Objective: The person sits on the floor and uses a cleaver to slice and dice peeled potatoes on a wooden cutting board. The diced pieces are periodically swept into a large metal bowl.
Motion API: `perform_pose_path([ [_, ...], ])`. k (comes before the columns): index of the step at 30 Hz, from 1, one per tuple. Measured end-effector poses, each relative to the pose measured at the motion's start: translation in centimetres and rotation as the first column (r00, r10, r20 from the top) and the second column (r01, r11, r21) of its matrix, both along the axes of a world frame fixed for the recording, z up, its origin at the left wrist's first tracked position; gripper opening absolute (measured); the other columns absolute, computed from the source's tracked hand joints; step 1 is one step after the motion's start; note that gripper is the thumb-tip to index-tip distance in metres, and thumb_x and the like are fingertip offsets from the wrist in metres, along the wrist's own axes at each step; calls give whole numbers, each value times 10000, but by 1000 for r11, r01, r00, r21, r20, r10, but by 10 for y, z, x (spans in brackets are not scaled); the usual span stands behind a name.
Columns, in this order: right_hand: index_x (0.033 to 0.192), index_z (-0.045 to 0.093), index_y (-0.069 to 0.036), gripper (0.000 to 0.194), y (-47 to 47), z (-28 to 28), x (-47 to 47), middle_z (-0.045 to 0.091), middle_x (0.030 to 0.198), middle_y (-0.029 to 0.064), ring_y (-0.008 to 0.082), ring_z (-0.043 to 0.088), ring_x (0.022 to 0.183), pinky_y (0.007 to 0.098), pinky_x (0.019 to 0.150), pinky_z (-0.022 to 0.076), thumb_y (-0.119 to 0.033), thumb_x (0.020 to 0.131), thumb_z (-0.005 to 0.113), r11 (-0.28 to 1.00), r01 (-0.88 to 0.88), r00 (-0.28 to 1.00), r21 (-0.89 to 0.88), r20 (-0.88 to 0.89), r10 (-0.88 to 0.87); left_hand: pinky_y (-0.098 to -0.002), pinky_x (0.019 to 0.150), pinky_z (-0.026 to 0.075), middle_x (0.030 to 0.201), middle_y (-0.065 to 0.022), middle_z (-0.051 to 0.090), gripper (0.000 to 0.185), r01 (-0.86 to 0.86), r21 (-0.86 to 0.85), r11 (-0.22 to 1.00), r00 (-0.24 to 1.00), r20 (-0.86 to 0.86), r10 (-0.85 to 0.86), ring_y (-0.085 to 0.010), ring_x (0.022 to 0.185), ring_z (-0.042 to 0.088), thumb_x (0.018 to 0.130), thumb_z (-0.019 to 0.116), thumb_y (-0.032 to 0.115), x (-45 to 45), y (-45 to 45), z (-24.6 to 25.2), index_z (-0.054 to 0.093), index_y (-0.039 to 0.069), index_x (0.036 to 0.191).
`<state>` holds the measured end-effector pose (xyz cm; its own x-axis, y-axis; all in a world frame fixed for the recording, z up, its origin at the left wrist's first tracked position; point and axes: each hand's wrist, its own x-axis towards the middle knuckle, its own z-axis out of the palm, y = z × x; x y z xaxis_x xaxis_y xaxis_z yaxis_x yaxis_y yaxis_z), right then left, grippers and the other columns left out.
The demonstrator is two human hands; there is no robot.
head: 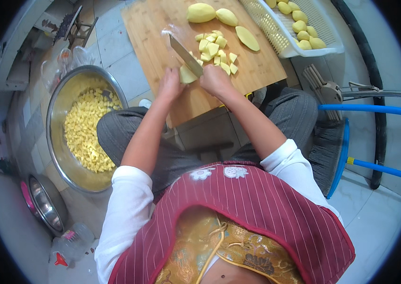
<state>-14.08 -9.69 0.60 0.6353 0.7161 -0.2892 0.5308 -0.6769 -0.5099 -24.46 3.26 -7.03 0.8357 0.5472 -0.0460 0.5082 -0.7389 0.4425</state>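
Note:
In my right hand (216,80) is the handle of a kitchen knife (185,54), its broad blade slanting away to the upper left. My left hand (170,83) holds a peeled potato piece (187,74) on a wooden cutting board (154,46), close beside the blade. Just beyond the knife lies a heap of potato chunks (212,47). Peeled potatoes (201,12) rest at the board's far edge, and a cut potato half (247,38) lies flat side up at the right. The blade partly hides some chunks.
A large steel basin (52,138) of diced potato stands left of my knee. Beyond the board at right, a white plastic basket (269,26) holds peeled potatoes. A blue-edged broom (328,156) and a mop (323,85) are at right. Plastic bottles (76,238) lie lower left.

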Motion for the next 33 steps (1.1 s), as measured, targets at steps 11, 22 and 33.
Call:
perform_pose_path([
  [11,798,686,49,195,6,-19,7,661,809,282,411,671,820,476,741,536,-124,781,596,999,46,995,4,-86,-46,-424,752,507,992,-168,606,506,-17,-42,999,990,141,22,-327,879,630,678,837,153,-9,-5,1,504,21,1035],
  [22,799,666,61,264,-28,-16,5,637,769,294,437,647,757,502,735,515,-190,818,584,993,-27,997,117,80,18,-353,699,521,1033,-131,624,550,11,-226,974,951,305,60,-226,761,642,700,812,85,-7,-12,-8,528,54,1170],
  [33,775,666,57,232,-29,-17,4,638,771,289,434,648,767,490,757,519,-160,806,589,993,-77,989,89,132,65,-403,665,502,996,-112,562,435,28,-125,992,945,326,14,-256,767,633,712,780,59,-10,-15,-8,542,87,1075],
])
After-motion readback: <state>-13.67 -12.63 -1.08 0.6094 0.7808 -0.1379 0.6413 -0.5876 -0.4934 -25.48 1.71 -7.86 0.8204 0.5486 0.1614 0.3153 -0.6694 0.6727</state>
